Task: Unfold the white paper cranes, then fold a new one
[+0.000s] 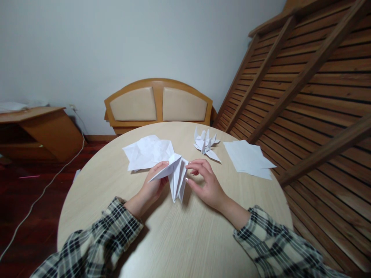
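Head view gives me my fingertips first: my left hand [152, 187] pinches a long flap of the half-folded white paper figure [175, 175] between thumb and fingers, closed on it. My right hand [204, 183] sits at the figure's 3 o'clock side, fingers curled, tips touching the paper's upper edge; I cannot tell how firm the hold is. That figure stands with its points down on the round pale wooden table [174, 239], near centre. At 11 o'clock from it lies a crumpled white paper sheet [147, 150]. At 1 o'clock rests a small finished white origami piece [206, 143], and at 2 o'clock a stack of flat white sheets [247, 158].
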Demonstrator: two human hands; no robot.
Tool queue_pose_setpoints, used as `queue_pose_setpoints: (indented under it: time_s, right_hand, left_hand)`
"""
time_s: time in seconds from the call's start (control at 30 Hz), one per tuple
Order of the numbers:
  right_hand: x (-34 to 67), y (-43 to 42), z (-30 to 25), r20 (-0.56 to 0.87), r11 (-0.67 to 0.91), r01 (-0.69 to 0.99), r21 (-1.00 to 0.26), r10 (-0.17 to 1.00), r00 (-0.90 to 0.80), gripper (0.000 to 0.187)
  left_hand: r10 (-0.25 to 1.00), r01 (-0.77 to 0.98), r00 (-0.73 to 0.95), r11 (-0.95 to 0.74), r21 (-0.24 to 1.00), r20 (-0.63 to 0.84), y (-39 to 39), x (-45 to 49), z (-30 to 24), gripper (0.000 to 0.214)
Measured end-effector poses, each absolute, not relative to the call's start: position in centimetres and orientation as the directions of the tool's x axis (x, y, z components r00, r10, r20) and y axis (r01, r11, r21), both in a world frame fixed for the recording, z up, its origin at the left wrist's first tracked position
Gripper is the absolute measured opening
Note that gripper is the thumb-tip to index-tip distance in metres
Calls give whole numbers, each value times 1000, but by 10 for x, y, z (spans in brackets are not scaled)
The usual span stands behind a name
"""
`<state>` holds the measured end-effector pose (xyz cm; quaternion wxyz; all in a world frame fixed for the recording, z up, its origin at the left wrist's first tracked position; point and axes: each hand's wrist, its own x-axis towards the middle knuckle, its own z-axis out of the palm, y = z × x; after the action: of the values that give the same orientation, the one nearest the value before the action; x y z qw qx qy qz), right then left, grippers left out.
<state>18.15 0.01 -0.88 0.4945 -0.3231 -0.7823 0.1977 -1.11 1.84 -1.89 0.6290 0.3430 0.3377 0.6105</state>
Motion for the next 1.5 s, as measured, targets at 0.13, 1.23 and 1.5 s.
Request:
queue_pose_setpoints:
  time_s: [0.13,1.23,1.5]
  right_hand:
    - [182,3,-14,693,738,399,-544,664,-282,30]
    - [179,18,-18,332,329,54,-943,942,43,45]
    - [178,11,-18,519,513,192,-836,854,-20,33]
  left_hand:
    - [999,-537,33,32,843,-16,17,-10,-19,13]
    - [938,-402,345,170,900,-24,10,-7,-15,63]
    - [962,-291,274,94,952,-11,11,-9,-13,36]
